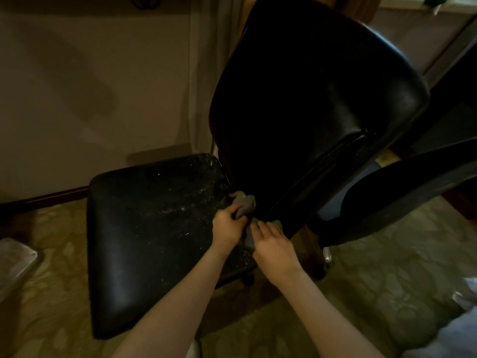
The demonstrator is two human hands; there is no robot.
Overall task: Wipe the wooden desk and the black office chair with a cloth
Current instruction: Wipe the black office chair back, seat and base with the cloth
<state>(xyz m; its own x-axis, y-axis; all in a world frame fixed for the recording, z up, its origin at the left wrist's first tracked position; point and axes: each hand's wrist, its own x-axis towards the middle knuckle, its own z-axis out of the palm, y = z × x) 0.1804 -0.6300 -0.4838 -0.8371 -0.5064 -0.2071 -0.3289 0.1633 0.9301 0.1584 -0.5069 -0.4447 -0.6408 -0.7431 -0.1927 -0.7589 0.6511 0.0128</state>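
Note:
The black office chair fills the middle of the head view, its seat [154,228] speckled with pale dust and its backrest [309,99] rising to the right. A grey cloth [245,202] is bunched at the crease where seat meets backrest. My left hand [228,226] grips the upper part of the cloth with curled fingers. My right hand [273,244] lies just to its right, fingers on the cloth's lower part near the backrest's bottom edge. Much of the cloth is hidden under both hands. The wooden desk is not in view.
A black armrest [402,192] curves out at the right. Patterned carpet [387,280] surrounds the chair. A beige wall with dark skirting [51,197] runs behind. A pale object [13,259] sits at the left edge, and light fabric [459,332] at bottom right.

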